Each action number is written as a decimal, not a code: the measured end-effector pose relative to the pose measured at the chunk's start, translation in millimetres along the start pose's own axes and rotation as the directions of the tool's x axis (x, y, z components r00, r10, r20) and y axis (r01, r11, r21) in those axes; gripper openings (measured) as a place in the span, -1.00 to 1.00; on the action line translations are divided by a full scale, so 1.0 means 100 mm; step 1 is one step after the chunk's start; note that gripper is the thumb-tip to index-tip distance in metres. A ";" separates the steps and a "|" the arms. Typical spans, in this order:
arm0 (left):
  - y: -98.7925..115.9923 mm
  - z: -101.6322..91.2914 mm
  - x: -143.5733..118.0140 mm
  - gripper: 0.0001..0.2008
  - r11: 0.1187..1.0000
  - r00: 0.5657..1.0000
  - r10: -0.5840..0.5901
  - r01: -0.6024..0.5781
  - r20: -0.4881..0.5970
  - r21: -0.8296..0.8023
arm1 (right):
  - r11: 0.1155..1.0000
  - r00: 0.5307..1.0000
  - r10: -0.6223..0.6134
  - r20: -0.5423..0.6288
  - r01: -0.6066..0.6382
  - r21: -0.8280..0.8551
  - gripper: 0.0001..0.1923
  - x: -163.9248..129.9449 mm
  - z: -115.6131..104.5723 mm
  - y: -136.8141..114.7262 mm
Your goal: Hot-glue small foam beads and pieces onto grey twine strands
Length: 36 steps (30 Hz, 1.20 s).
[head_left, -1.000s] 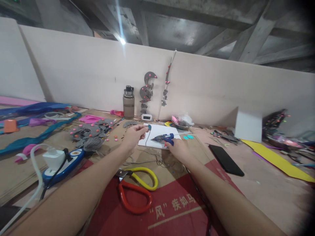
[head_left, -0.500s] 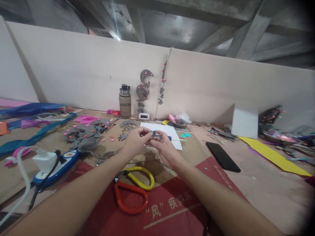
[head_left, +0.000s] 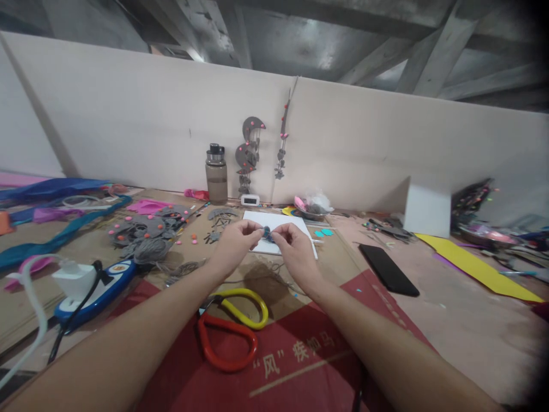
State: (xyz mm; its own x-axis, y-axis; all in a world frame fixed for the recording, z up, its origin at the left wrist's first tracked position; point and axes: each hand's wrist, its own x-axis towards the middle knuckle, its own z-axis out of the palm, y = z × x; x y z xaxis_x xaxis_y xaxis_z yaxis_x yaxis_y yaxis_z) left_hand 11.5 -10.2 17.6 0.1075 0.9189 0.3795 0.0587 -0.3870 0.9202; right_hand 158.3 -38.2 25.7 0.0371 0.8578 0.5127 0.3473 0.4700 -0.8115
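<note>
Between my hands is a small dark teal piece point(head_left: 266, 232), too small to make out in detail. The closed fingertips of my left hand point(head_left: 237, 242) pinch its left side. Thumb and finger of my right hand point(head_left: 295, 252) are closed on its right side. Both hands are raised over a white sheet point(head_left: 281, 218) and hide part of it. Grey yarn point(head_left: 240, 280) trails across the cardboard below them. Nearer me lie large scissors point(head_left: 231, 326) with one red and one yellow handle. Two turquoise cut-outs point(head_left: 323, 233) rest to the right of the sheet.
A grey-lidded bottle point(head_left: 217, 176) and a small digital clock point(head_left: 250, 199) stand by the partition. Left are grey felt shapes point(head_left: 143, 226) and a blue power strip point(head_left: 96, 294) with cables. A black phone point(head_left: 388, 269) and yellow sheet point(head_left: 476, 266) lie right.
My fingers have spread apart sideways, my right hand moving slightly right, so the teal piece shows more clearly between the fingertips. The view has shifted a little.
</note>
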 end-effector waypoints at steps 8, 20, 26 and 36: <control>0.07 0.02 -0.02 -0.82 0.999 1.000 -0.005 0.004 0.017 0.051 | 0.972 0.991 -0.133 -0.007 0.129 -0.198 -0.90 -0.01 -0.04 -0.03; 0.18 0.00 -0.04 -0.86 0.963 0.997 0.017 -0.038 0.080 0.267 | 0.943 0.983 -0.183 0.017 0.181 -0.279 -0.93 -0.01 -0.07 -0.05; 0.18 -0.03 -0.02 -0.85 0.935 0.986 0.068 -0.116 0.151 0.334 | 0.930 0.973 -0.221 0.067 0.231 -0.285 -0.90 0.00 -0.08 -0.03; 0.24 -0.12 0.02 -0.76 0.977 0.947 -0.084 0.016 0.310 0.214 | 0.917 0.987 -0.113 0.115 0.148 -0.370 -0.88 0.08 -0.11 0.03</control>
State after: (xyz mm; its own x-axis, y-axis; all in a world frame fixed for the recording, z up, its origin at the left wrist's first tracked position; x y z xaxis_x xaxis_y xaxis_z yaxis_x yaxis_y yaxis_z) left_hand 1.0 -16.7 41.6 0.4044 0.8789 0.2529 0.2717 -0.3795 0.8844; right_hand 169.6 -32.2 30.9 -0.1104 0.8175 0.5652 0.6706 0.4810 -0.5647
